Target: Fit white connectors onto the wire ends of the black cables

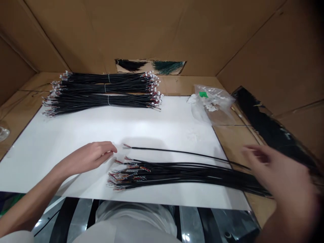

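Though apart, two hands — three bundles

Camera's on your head, facing forward and down. Sits close over your left hand, right hand and the white sheet.

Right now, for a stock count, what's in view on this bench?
tied wire bundles: three, black with white connectors, far end of the board
loose wires: many, black with coloured stripped ends, near the board's front edge
single wire: one, black, just beyond the loose wires
plastic bag: one, clear, white connectors inside, green label, far right
white board: one, white, on the tan bench
black wires: one mass, black, against the right wall
wire tufts: two, black and green, in the far wall's gap
cardboard walls: brown, around the bench
left hand: one, open, by the loose wires
right hand: one, blurred, over the loose wires' right end
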Demonstrator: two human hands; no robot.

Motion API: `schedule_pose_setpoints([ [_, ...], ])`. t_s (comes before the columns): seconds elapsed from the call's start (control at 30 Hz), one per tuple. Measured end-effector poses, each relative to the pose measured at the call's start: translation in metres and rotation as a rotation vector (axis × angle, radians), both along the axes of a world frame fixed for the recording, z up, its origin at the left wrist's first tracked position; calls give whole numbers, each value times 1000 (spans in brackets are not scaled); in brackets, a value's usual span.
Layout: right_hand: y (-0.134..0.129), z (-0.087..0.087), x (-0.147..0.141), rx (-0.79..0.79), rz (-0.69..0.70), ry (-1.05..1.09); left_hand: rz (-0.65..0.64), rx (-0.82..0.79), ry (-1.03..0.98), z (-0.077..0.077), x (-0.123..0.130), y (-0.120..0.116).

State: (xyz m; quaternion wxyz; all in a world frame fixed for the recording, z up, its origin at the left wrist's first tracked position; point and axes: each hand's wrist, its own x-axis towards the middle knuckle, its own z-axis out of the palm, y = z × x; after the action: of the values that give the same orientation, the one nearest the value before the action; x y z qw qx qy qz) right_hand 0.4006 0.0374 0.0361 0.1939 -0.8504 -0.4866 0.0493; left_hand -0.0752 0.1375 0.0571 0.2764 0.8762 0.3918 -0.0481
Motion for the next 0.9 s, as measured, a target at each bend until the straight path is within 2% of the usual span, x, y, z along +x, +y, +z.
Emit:
schedule_pose_setpoints([
  [0.1,11,0,-70,-73,455,200,-7,5,-12,-6,3,-3],
  [0.17,16,-7,-104,-125,749,213,15,34,-28,-9,0,0],
  [0.27,19,-23,-130,-218,947,169,83,93,-38,-12,-11,8],
  [0.37,19,-37,-140,-224,1018,87,121,130,-50,-14,-22,10],
  [0.6,14,-54,-150,-66,1138,-227,128,137,-94,-17,-26,1],
  [0.77,14,-58,-155,-48,1199,-259,142,135,-124,-19,-28,1],
  [0.9,18,-60,-165,-46,1194,-260,171,145,-138,-20,-33,4],
])
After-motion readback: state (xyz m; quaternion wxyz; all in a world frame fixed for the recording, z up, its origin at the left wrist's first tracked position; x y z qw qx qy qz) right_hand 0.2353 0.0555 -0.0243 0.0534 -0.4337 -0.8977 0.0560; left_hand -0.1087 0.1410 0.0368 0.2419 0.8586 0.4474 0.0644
